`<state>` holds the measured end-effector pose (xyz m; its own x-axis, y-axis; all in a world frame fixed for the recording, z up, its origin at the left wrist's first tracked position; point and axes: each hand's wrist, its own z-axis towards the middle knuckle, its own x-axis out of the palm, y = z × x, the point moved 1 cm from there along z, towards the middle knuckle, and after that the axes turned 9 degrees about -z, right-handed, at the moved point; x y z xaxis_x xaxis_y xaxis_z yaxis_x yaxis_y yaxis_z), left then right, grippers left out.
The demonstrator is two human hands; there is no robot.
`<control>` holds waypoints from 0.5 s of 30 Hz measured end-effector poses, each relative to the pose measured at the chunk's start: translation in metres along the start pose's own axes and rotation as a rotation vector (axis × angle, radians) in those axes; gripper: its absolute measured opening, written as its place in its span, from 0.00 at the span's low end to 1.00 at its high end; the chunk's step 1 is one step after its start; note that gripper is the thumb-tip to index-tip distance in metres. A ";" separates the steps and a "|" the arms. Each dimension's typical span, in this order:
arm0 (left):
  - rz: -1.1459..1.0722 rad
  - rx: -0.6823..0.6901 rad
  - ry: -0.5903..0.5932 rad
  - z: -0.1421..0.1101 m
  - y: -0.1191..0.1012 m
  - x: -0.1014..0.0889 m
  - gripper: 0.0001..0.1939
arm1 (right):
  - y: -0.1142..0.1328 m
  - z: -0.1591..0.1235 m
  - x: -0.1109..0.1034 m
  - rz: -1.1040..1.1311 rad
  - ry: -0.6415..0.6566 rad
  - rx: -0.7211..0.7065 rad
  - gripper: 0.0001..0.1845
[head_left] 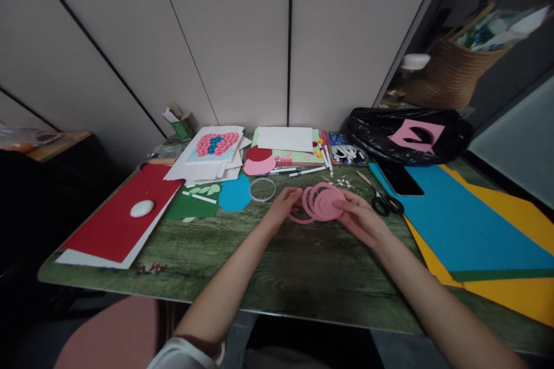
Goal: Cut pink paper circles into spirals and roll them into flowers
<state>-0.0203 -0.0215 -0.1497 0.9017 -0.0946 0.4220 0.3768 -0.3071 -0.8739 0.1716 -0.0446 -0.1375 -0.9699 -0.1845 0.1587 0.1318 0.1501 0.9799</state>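
Note:
A pink paper spiral (pixel 329 203), cut into a curling strip, hangs in the air between my hands, just above the table. My right hand (pixel 361 216) pinches its right side between thumb and fingers. My left hand (pixel 283 206) is closed at the loose outer end of the strip, its fingertips partly hidden. To the left of that hand lie a clear ring (pixel 262 189) and a blue paper circle (pixel 235 192). Black-handled scissors (pixel 385 202) rest to the right of my right hand, near small white paper scraps (pixel 341 182).
Red paper (pixel 125 207) with a white oval object (pixel 142 209) covers the left side. Blue sheets (pixel 471 219), yellow sheets (pixel 515 294) and a phone (pixel 400 177) lie right. Behind are a heart picture (pixel 216 144), markers (pixel 307 172) and a black bag (pixel 367 132) with a pink offcut (pixel 415 135).

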 end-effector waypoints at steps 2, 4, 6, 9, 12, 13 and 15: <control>-0.044 -0.067 0.080 -0.002 0.001 0.003 0.19 | 0.001 -0.001 0.001 -0.016 0.000 0.000 0.16; -0.073 -0.123 0.150 -0.005 0.001 0.006 0.22 | 0.000 -0.001 0.002 -0.041 -0.007 0.008 0.16; -0.078 -0.144 0.187 -0.007 0.002 0.007 0.25 | -0.003 -0.001 0.004 -0.069 -0.030 0.009 0.15; -0.055 -0.131 0.202 -0.009 0.004 0.008 0.27 | -0.008 0.002 0.004 -0.110 -0.094 -0.022 0.14; 0.004 -0.092 0.206 -0.008 0.006 0.009 0.25 | -0.013 0.005 0.003 -0.166 -0.145 -0.073 0.14; 0.032 -0.068 0.205 -0.008 0.007 0.009 0.24 | -0.015 0.006 0.002 -0.190 -0.152 -0.088 0.13; 0.104 -0.006 0.198 -0.008 0.007 0.010 0.22 | -0.015 0.006 0.002 -0.241 -0.153 -0.116 0.13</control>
<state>-0.0105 -0.0316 -0.1494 0.8762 -0.3095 0.3694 0.2824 -0.2916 -0.9139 0.1662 -0.0410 -0.1528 -0.9945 -0.0516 -0.0915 -0.0920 0.0067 0.9957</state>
